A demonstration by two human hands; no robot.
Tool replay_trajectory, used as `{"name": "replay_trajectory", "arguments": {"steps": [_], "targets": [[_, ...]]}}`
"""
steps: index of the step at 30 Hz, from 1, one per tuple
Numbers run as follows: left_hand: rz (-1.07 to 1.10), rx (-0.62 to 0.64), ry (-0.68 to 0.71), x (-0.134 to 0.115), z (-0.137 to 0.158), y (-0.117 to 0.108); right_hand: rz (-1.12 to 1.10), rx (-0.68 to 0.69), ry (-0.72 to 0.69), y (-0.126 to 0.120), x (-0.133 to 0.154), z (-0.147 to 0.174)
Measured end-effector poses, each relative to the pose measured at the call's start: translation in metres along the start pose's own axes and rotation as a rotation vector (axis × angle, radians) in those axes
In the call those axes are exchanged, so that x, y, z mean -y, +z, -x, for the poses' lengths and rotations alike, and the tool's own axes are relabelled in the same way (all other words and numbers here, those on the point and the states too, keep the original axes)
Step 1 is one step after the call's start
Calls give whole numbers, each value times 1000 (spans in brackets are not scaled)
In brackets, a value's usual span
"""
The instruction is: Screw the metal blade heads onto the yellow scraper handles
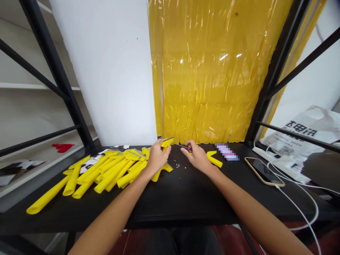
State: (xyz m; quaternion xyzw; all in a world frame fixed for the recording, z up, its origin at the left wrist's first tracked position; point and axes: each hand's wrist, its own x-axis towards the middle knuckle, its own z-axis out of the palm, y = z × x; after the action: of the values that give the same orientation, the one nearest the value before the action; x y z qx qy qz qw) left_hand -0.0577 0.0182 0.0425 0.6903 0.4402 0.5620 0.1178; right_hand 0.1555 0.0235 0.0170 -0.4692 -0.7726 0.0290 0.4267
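My left hand [156,157] is closed around a yellow scraper [167,142], its head with a metal edge showing above the fingers. My right hand [198,157] grips a screwdriver [179,145]; its thin shaft points left at the scraper head, though I cannot tell whether the tip touches. Several small metal pieces [178,165], perhaps nuts or screws, lie on the black table between the hands. To the left spreads a pile of yellow scrapers [114,173] with tube-like handles. Another yellow piece [215,161] rests just beyond my right wrist.
A phone [264,171] with a white cable [297,209] lies on the right of the black table [183,202]. Near the back is a blurred-out card-like item [227,152]. Black frame posts [57,71] stand at both sides, and a plastic bag [305,134] sits far right.
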Motion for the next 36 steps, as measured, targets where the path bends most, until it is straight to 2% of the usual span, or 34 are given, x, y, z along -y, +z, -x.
{"name": "replay_trajectory", "arguments": {"steps": [3, 8, 13, 19, 22, 25, 28, 31, 36], "targets": [[-14, 24, -13, 2, 0, 0, -34, -12, -45, 0, 0, 0], [63, 54, -56, 1, 0, -1, 87, -21, -26, -3, 5, 1], [63, 47, -80, -1, 1, 1, -27, -28, -19, -3, 5, 0], [67, 63, -77, -1, 1, 1, 133, 7, 22, -5, 6, 1], [54, 77, -72, 3, 1, 3, 93, 31, -2, -5, 7, 1], [40, 98, -120, 7, 1, 4, 25, 69, -17, -6, 7, 1], [48, 145, -189, 12, -1, 5, 114, 98, 18, -7, 7, 2], [59, 181, -201, 16, -1, 4, 168, 122, 41, -8, 8, 2], [61, 198, -192, 17, -1, 4, -107, 193, 44, -6, 6, -3]]}}
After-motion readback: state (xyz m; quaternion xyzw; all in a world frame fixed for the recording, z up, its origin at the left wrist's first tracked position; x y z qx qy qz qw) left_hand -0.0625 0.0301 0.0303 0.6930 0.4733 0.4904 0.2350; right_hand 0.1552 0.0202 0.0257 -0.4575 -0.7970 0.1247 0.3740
